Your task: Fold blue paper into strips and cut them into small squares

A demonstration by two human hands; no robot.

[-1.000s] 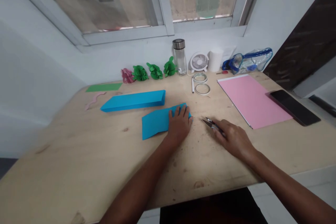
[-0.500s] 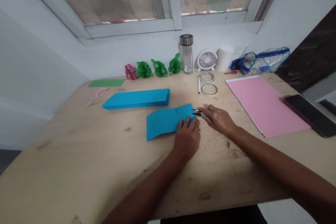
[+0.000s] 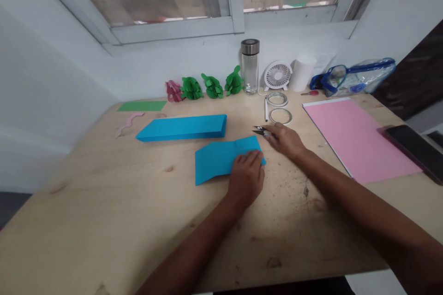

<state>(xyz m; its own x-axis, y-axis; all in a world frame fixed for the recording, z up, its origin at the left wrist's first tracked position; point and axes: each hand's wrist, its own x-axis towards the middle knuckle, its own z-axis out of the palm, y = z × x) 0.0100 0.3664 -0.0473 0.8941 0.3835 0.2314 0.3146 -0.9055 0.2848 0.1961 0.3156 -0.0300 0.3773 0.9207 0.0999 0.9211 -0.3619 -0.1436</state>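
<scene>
A folded sheet of blue paper lies on the wooden table, its creased panels slightly raised. My left hand rests on its right part, pressing it down with the fingers bent and held close together. Just beyond the paper's upper right corner, my right hand holds small black snips, whose blades point left and stand apart, off the paper. A longer folded blue strip lies behind the sheet to the left.
Pink paper and a dark phone lie to the right. Tape rings, a white pen, a glass bottle, a small fan and green paper shapes are at the back.
My right hand has moved the snips up and away from the edge of the blue sheet. My left hand stays on the paper, its fingers now more bent. The view has shifted slightly.
</scene>
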